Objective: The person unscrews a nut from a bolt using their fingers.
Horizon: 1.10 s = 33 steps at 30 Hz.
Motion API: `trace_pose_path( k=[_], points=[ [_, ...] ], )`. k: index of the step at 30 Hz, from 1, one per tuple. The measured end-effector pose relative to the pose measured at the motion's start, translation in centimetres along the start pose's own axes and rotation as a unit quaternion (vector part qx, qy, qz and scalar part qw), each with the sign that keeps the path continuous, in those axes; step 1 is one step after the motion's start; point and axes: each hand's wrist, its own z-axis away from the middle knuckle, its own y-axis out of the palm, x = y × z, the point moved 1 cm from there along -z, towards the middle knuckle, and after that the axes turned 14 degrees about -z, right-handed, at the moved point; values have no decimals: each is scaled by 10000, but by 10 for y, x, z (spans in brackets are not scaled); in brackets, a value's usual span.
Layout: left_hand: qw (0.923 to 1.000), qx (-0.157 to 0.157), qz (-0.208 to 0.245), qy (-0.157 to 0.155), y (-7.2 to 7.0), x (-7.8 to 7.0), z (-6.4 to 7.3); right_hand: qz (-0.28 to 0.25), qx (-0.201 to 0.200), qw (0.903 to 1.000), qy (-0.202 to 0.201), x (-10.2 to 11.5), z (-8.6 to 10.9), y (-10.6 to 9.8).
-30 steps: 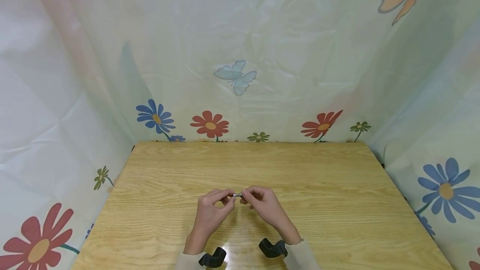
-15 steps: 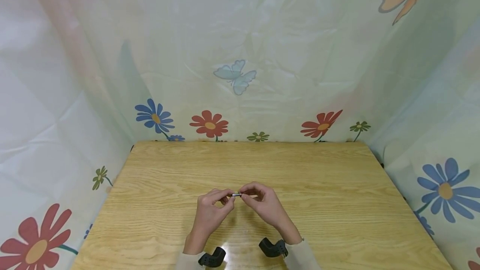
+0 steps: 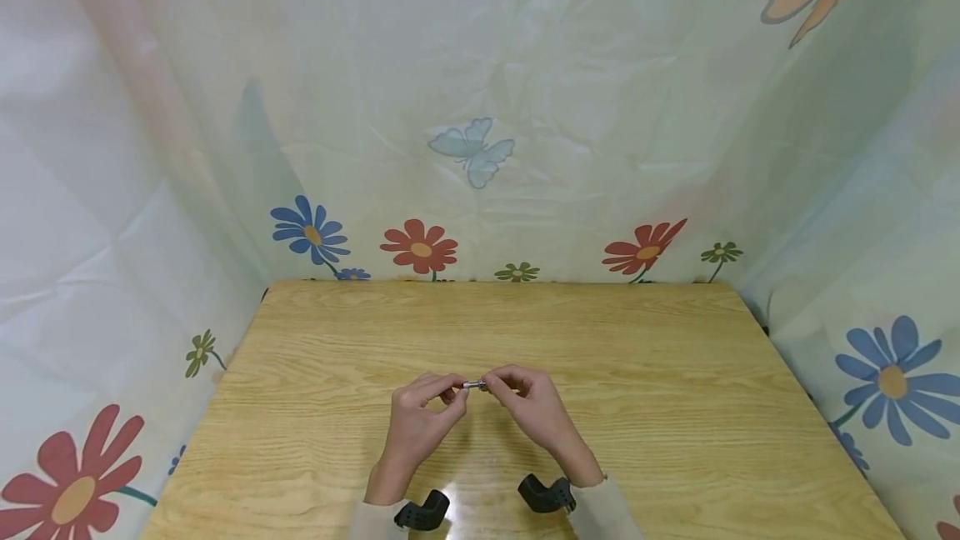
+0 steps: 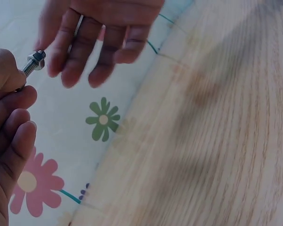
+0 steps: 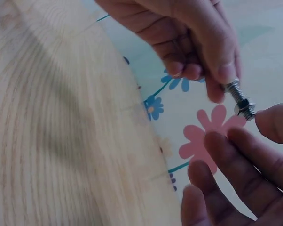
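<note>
My left hand (image 3: 422, 419) pinches a small metal bolt (image 5: 234, 89) between thumb and forefinger, the gripped end hidden by the fingertips. Silver thread (image 4: 28, 68) shows beyond them, and a hex nut (image 5: 244, 105) sits on the bolt close to its free end. In the right wrist view the thumb of my right hand (image 3: 531, 407) is right at that free end. Its forefinger lies just below the nut with a small gap, and the other fingers are loosely extended. Both hands are held over the middle of the wooden table.
The wood-grain table (image 3: 637, 340) spreads out under both hands. Around it hangs a pale curtain (image 3: 600, 107) printed with flowers and butterflies. Each wrist wears a black device (image 3: 423, 511) by the cream sleeve.
The right thumb and forefinger shift slightly to and fro at the nut. The left hand keeps its pinch on the bolt, now slightly higher and further left in the head view.
</note>
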Motion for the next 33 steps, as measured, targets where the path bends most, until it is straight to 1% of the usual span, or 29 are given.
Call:
trace_pose_path(
  k=[3, 6, 10, 15, 20, 23, 26, 28, 30, 33],
  points=[
    [9999, -56, 40, 77, 0, -1, -1, -2, 128, 9998, 174, -1, 0, 0],
    [9999, -53, 7, 108, 0, -1, -2, -62, 208, 9996, 203, -2, 0, 0],
    [9999, 46, -37, 84, 1, -1, -2, -10, 201, 9997, 149, -1, 0, -1],
    [9997, 221, -115, -28, 2, -1, -1, -4, 130, 9999, 82, -1, 1, -2],
    [9991, 288, -265, -149, 2, -3, -1, -78, 152, 9998, -96, -3, 2, -2],
    [9988, 323, -297, -236, 2, -4, 0, -271, 168, 9992, -256, -4, 2, -2],
    [9992, 249, -275, -169, 3, -3, 1, -452, 128, 9982, -385, -3, 2, -2],
    [9995, 180, -247, -92, 4, -3, 2, -463, 48, 9981, -407, -2, 2, -1],
    [9997, 110, -221, -25, 4, -2, 2, -366, -64, 9987, -344, -2, 2, -1],
    [9998, 76, -189, -34, 5, -1, 2, -155, -126, 9998, -14, -5, 2, -1]
  ],
)
